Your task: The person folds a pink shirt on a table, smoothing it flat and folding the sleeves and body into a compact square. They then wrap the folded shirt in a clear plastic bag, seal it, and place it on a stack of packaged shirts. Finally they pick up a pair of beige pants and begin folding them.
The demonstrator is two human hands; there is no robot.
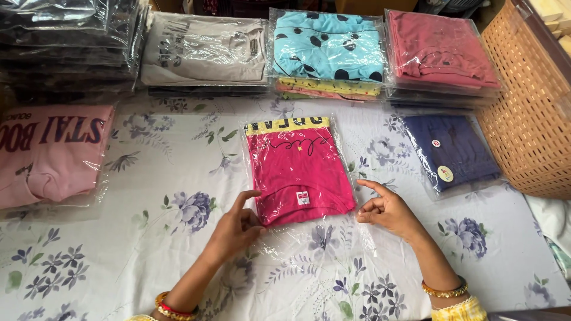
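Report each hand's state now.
Left hand: open, fingertips touching the clear-bagged folded pink garment.
Right hand: loosely curled, index finger out, holding nothing, at the bag's edge.

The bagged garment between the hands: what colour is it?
Bright pink garment with a yellow band along its far edge, in clear plastic; the head view shows it.

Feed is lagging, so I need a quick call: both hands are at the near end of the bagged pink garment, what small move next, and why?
Probably fold the loose clear flap under or over the pink garment. The left hand touches the pack's near left corner, the right hand sits at its near right corner, and empty plastic extends past the garment's edge toward the person.
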